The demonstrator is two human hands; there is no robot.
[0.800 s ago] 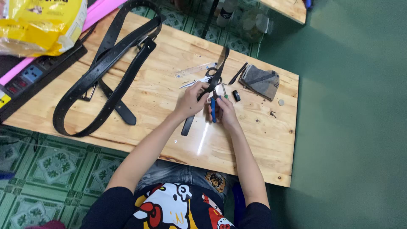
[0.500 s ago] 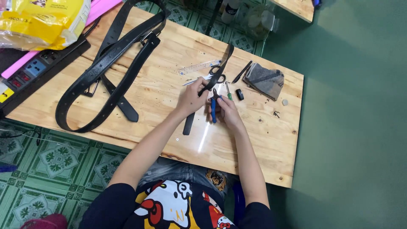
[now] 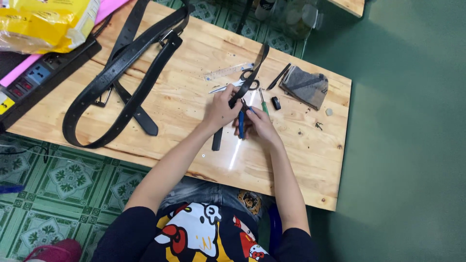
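Observation:
A narrow black belt strap (image 3: 252, 77) runs diagonally across the wooden table (image 3: 184, 131), from the far edge down to my hands. My left hand (image 3: 221, 110) pinches this strap near its middle and presses it to the wood. My right hand (image 3: 256, 124) grips a blue-handled tool (image 3: 241, 127) whose tip meets the strap between my hands. Scissors (image 3: 236, 85) lie under the strap just beyond my left hand. A green-handled screwdriver (image 3: 263, 104) lies beside my right hand.
Two long black belts (image 3: 121, 73) lie looped on the table's left half. A clear ruler (image 3: 228, 72), a black pen (image 3: 279, 76), a grey pouch (image 3: 306, 86) and a small black piece (image 3: 275, 103) sit at the far right. A power strip (image 3: 39, 77) and yellow bag (image 3: 43, 24) lie at left.
Both hands stay on the strap and the blue tool; only small shifts show, mostly from the camera moving.

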